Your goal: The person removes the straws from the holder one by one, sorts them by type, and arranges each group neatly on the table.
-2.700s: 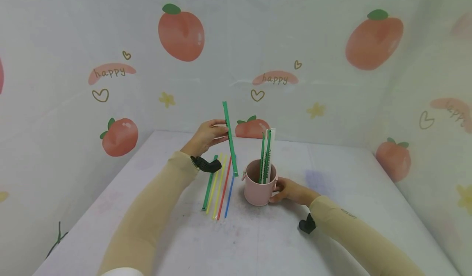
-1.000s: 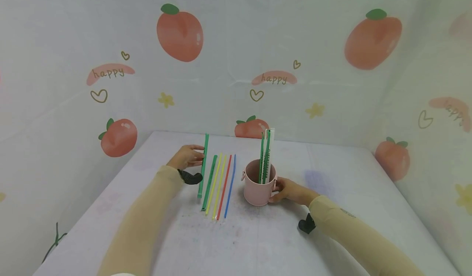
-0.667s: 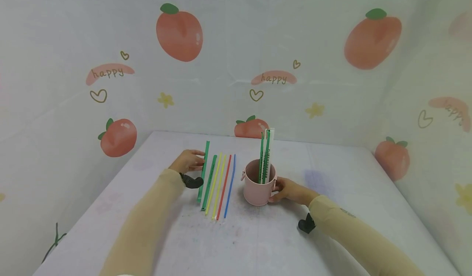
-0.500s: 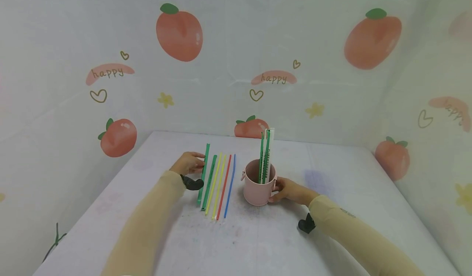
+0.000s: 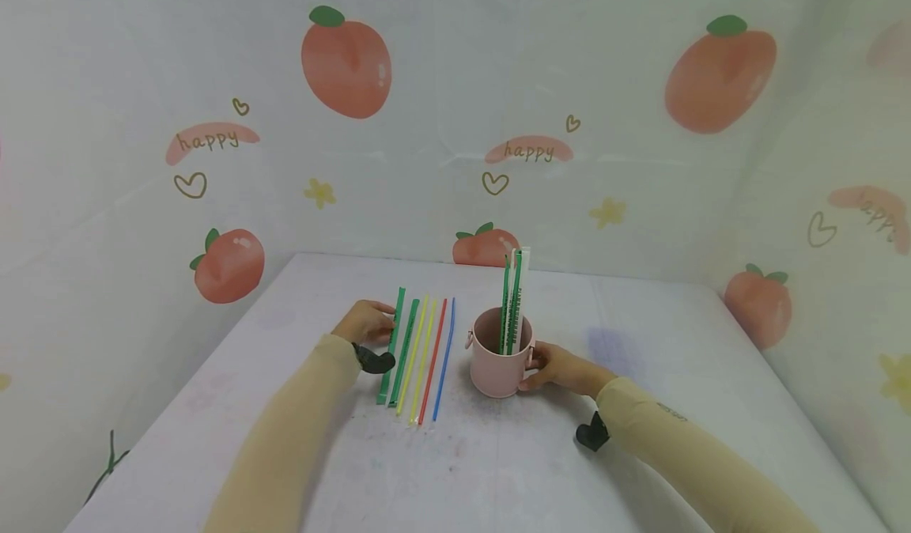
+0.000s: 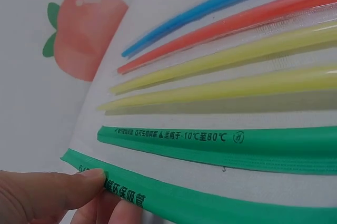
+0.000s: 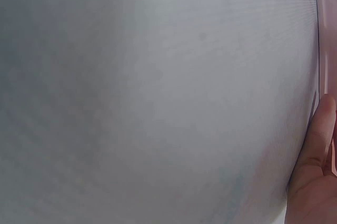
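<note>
My left hand (image 5: 366,321) pinches a green-wrapped straw (image 6: 179,205), thumb on top and fingers underneath, at the left end of a row of straws. Beside it lie a second green-wrapped straw (image 5: 404,355), two yellow straws (image 5: 423,359), a red straw (image 5: 433,359) and a blue straw (image 5: 444,359). To the right of the row stands a small pink bucket (image 5: 494,373) with several green and white wrapped straws (image 5: 517,296) upright inside. My right hand (image 5: 565,371) grips the bucket's right side near its handle; in the right wrist view only part of that hand shows.
A pale cloth covers the table (image 5: 455,485), with a faint purple stain (image 5: 615,351) right of the bucket. Behind rises a white curtain (image 5: 441,106) printed with peaches. Black wrist cameras are strapped on both forearms.
My left hand has carried the green-wrapped straw from beside the bucket leftward and down, to the left end of the row. The bucket and my right hand stay in place.
</note>
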A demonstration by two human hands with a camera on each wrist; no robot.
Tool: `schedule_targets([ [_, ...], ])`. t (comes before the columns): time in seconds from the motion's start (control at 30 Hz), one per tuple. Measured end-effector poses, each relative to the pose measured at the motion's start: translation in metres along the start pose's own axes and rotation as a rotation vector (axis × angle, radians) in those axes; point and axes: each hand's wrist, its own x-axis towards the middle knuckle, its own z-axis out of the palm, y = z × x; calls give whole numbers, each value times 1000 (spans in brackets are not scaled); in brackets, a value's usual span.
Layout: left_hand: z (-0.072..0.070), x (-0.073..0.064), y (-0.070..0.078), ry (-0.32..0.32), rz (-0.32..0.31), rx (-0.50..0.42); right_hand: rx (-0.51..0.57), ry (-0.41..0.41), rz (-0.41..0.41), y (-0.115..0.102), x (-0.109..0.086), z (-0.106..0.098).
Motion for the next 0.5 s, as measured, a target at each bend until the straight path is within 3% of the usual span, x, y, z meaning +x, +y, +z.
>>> schedule_targets([
  [0.5, 6, -1, -3, 6, -4, 31, 1, -3, 1, 2, 2, -1],
])
